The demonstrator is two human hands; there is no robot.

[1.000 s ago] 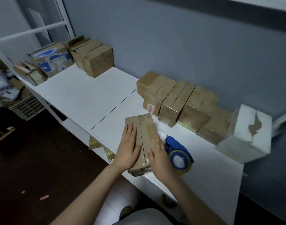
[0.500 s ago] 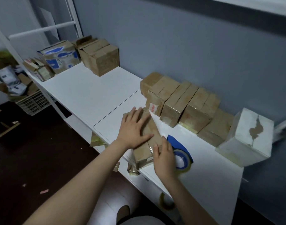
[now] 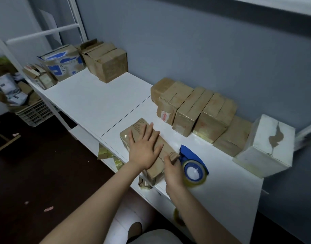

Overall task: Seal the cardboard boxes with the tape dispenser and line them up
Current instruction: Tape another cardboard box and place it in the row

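1. The white table [image 3: 91, 103] runs along the blue wall [image 3: 186, 41] and carries everything.
2. Against the wall on the right stands a row of brown boxes [image 3: 195, 110], touching side by side and glossy with tape. We judge these sealed and lined up.
3. At the far left end sits a loose group of boxes [image 3: 105, 66], well apart from the row, some with flaps standing up. To us these look like the work left.
4. A white box [image 3: 265, 147] closes the right end of the row.
5. The box in hand [image 3: 138, 126] lies flat near the table's front edge, apart from the row and not yet lined up. We cannot tell whether its seam is fully taped.
6. Our left hand [image 3: 145, 148] lies flat on top of it, fingers [image 3: 148, 132] straight and spread, pressing down.
7. Our right hand [image 3: 174, 170] is at the box's near right corner. It is blurred, so we cannot tell whether it pinches anything.
8. The blue tape dispenser [image 3: 193, 166] lies on the table just beside that hand.
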